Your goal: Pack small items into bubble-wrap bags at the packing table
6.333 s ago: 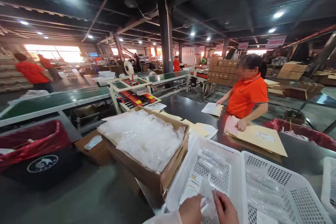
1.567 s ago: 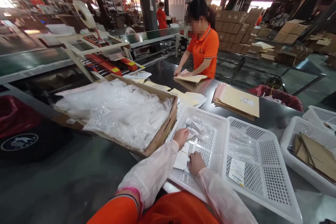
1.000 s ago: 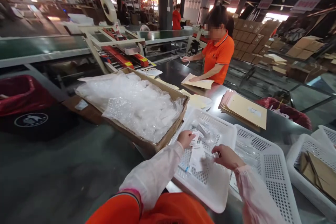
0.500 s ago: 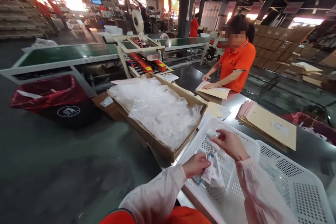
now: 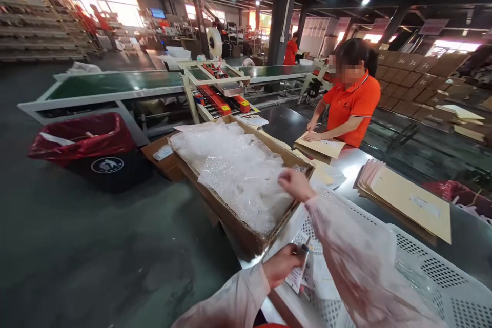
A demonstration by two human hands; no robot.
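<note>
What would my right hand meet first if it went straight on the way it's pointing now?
Your right hand points over the rim of the cardboard box, so the first thing in line looks like the clear bubble-wrap bags heaped inside. Depth is unclear; the fingertips may already be touching them.

The left hand [image 5: 282, 265] closes over a small packet [image 5: 302, 252] whose printing is too small to read, and the papers [image 5: 296, 278] beneath it are partly hidden behind the fingers [image 5: 289, 262]. The white plastic basket [image 5: 434, 292] is covered by the right sleeve [image 5: 357, 251] and cut off by the picture's lower edge, so most of its contents cannot be seen. The co-worker's face [image 5: 346, 69] is blurred, the label [image 5: 425, 206] on the envelopes [image 5: 400, 200] is too small to read, and the contents of the bubble wrap [image 5: 238, 179] cannot be made out.
</note>
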